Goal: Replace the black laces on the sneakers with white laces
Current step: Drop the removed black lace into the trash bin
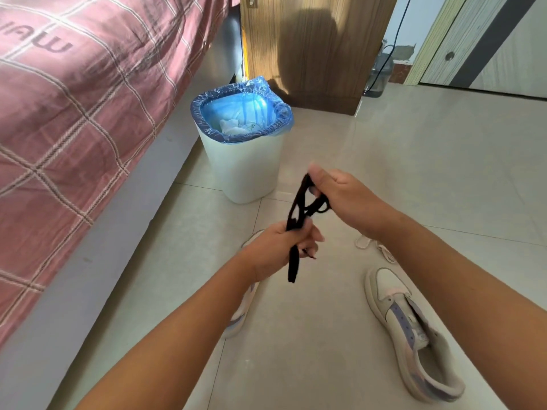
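Both hands hold the black laces [299,214] in the air above the floor [414,173]: the left hand [281,247] grips the bundle, the right hand [340,193] pinches its upper loops. The right sneaker [414,335] lies unlaced on the floor. The removal step looks finished; next, probably, the laces go into the bin [242,167] just ahead, then white laces [376,247] get picked up.

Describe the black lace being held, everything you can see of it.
The flat black fabric shoelace is off the sneakers and bunched into loose loops in the air above the floor. The right hand pinches its upper loops; the left hand grips the gathered strands lower down, and a folded end hangs below that fist. It touches nothing else.
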### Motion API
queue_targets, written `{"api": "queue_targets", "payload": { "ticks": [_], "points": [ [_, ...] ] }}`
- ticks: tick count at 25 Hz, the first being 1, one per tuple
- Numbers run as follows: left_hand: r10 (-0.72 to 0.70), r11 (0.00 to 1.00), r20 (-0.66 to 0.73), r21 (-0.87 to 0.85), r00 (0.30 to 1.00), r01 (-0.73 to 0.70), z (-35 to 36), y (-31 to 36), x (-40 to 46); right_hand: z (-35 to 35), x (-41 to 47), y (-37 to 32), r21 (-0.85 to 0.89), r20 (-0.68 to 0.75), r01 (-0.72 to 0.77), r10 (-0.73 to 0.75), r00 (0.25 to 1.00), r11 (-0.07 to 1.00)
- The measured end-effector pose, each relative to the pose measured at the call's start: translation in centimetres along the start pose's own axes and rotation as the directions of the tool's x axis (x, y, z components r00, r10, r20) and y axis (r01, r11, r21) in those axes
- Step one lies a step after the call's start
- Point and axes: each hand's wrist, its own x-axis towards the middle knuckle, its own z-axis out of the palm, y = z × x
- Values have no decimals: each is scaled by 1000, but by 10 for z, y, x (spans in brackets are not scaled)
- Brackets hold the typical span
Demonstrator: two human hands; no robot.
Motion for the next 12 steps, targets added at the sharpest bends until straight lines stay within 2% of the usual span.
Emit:
{"api": "queue_targets", "payload": {
  "ticks": [2, 3, 5, 6, 8, 9, 10, 12],
  "points": [
    [-10, 959, -108, -281, 994, -21, -14, 6, 2, 11, -2, 14, 13, -49, -122, 123, 991, 992],
    [-2, 913, -150, -404, 989, -60, -20, 9, 5, 23, -6, 22, 53, -21, -203, 205, 979, 978],
    [-6, 759, -202, -639, 979, -127, -24, 15, 10, 51, -15, 32, 235, 88, -361, 350, 933, 902],
    [-20, 687, -255, -706, 967, -172, -24, 17, 15, 62, -14, 33, 387, 125, -424, 409, 904, 819],
    [-42, 637, -390, -720, 920, -276, -20, 23, 22, 76, -7, 30, 687, 153, -438, 474, 867, 579],
    [-49, 671, -477, -666, 877, -325, -23, 30, 27, 82, 1, 26, 763, 156, -409, 471, 868, 501],
    [-37, 726, -568, -581, 822, -369, -31, 40, 36, 86, 11, 20, 791, 168, -386, 438, 883, 474],
    [24, 836, -681, -388, 732, -389, -51, 73, 59, 90, 34, 4, 741, 183, -353, 335, 924, 570]
  ]
}}
